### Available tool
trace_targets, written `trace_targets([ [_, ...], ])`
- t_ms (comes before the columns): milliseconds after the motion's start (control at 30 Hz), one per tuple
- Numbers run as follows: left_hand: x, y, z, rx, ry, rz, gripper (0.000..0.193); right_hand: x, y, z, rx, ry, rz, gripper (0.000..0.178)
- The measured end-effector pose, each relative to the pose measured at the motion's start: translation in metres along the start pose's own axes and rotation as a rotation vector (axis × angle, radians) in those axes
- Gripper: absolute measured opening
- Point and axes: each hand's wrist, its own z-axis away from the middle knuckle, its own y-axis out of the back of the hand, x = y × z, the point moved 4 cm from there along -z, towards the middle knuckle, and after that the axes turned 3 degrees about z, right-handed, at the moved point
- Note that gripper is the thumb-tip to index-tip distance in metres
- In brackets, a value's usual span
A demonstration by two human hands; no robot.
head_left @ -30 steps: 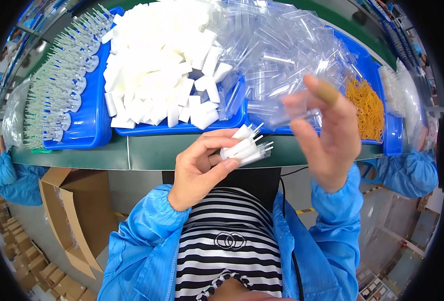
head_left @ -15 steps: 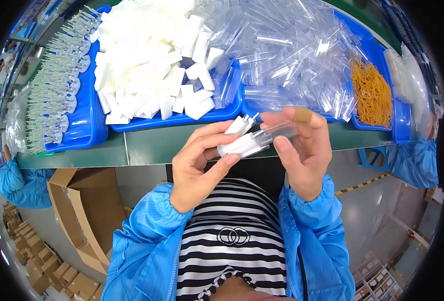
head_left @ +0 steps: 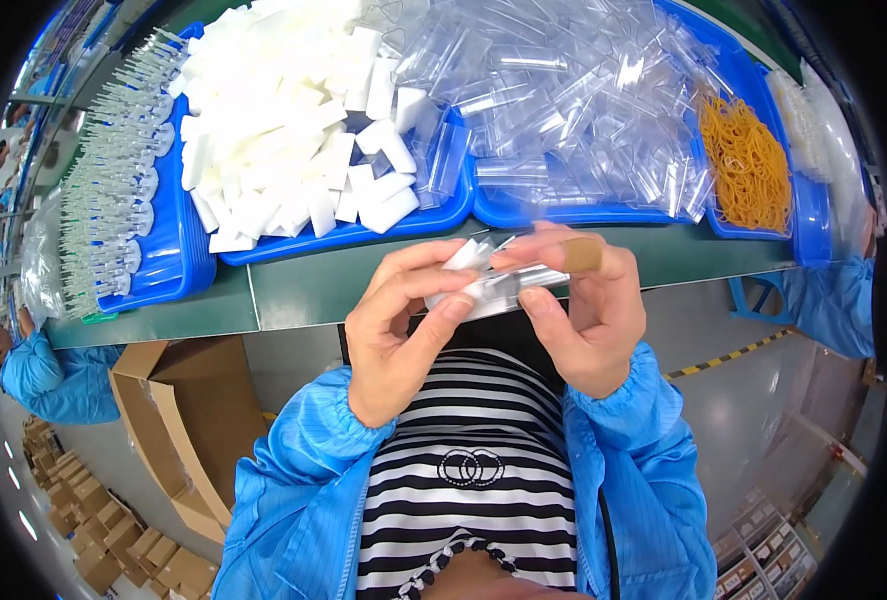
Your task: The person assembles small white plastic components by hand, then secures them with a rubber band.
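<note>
My left hand (head_left: 400, 318) is closed on a white foam block (head_left: 461, 257) with a clear piece beside it, just in front of the table's near edge. My right hand (head_left: 595, 312), a tan bandage around one finger, pinches a clear plastic sleeve (head_left: 538, 277) between thumb and fingers. The sleeve meets the held white bundle, its left end against or over it; the fingers hide exactly how they fit. Beyond my hands, white foam blocks (head_left: 263, 140) are heaped in a blue tray (head_left: 338, 238). Right of them lies a pile of clear sleeves (head_left: 583, 110).
Yellow rubber bands (head_left: 745, 170) fill a blue tray at the right. Thin white-and-clear tube parts (head_left: 113, 190) stand in rows over blue trays (head_left: 185, 262) at the left. An open cardboard box (head_left: 198, 415) is below the green table (head_left: 308, 290). Co-workers in blue (head_left: 58, 385) sit at both sides.
My right hand has moved left, bringing the clear sleeve to the white bundle and closing the gap between my hands. My left hand has hardly moved.
</note>
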Motion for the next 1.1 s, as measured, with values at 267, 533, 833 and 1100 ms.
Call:
trace_targets([
  [267,-0.003,-0.002,-0.001,0.143,-0.028,-0.190,0.017,0.003,-0.013,0.014,0.152,-0.089,-0.178,0.030],
  [533,0.010,0.001,0.004,0.082,-0.075,-0.333,0.027,-0.001,0.009,-0.008,0.025,-0.174,-0.070,0.027],
  [833,0.011,0.003,0.002,-0.032,-0.070,-0.325,0.034,0.002,0.011,-0.009,-0.077,-0.298,-0.091,0.024],
  [1100,0.014,0.019,0.011,-0.118,-0.115,-0.007,0.032,0.005,0.024,-0.011,-0.009,-0.337,-0.266,0.032],
])
